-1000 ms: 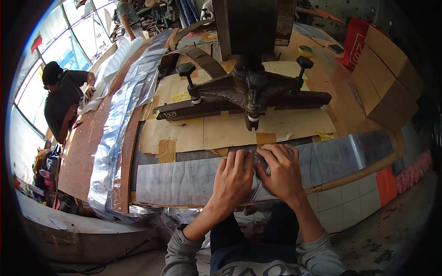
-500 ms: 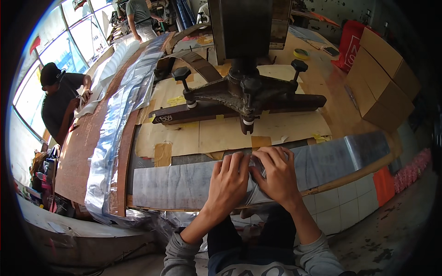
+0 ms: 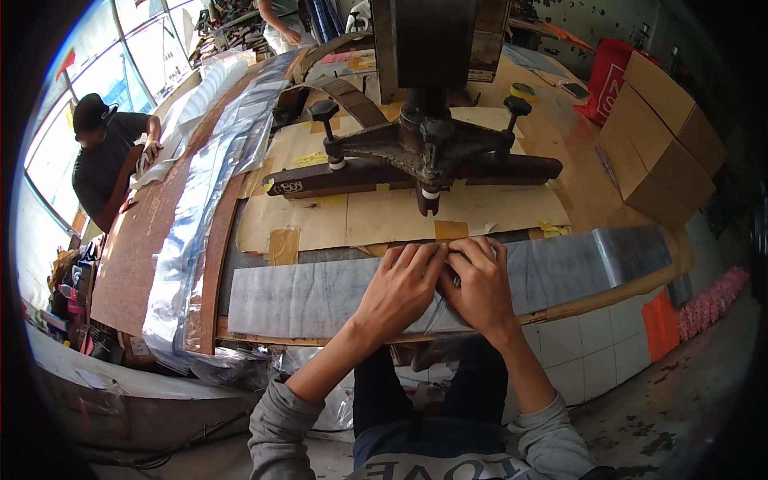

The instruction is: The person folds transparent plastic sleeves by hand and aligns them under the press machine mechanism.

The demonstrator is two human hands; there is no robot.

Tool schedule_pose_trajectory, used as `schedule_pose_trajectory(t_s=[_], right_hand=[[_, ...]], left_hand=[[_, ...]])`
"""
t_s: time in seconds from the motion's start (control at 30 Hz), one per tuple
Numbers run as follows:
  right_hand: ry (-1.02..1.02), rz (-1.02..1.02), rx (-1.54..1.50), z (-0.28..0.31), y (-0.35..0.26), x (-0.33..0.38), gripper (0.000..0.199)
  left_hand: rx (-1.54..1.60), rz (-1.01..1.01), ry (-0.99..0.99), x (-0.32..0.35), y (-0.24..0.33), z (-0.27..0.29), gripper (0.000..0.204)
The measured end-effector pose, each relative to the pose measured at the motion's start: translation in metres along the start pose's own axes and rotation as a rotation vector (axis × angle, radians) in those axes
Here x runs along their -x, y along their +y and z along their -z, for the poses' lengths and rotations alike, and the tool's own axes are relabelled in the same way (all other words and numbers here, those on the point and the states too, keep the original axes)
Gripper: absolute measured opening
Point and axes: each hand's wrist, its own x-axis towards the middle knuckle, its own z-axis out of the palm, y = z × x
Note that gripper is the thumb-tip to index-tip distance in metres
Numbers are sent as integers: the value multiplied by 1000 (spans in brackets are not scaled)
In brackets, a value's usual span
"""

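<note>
A translucent plastic strip lay along the worktable's near edge, left hand and right hand touching its middle, fingers bent, any pinch on it impossible to tell.

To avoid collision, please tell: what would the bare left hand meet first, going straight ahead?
Probably the bare, grey-sleeved right hand; the left hand angles forward and right, toward it. Whether they touch is unclear.

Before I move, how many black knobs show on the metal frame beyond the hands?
3: a left knob and a right knob at either side, and a middle knob in front of the dark column. More may hide behind it.
</note>
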Motion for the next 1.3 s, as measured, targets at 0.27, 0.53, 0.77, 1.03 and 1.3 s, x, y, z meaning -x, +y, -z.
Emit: schedule_pose_trajectory(t_s=[0.27, 0.53, 0.77, 1.03, 1.3], right_hand=[[-36, -71, 11, -5, 7, -3, 31], [-76, -106, 47, -9, 11, -2, 29], [-86, -109, -21, -8, 7, -2, 21], [-80, -135, 14, -11, 8, -3, 21], [-70, -133, 24, -12, 9, -2, 19]], left_hand=[[91, -14, 5, -10, 0, 1, 62], [70, -11, 1, -9, -2, 3, 53], [-105, 146, -56, 1, -32, 6, 24], [-219, 279, -279, 50, -87, 64, 43], [-438, 417, -214, 96, -105, 106, 25]])
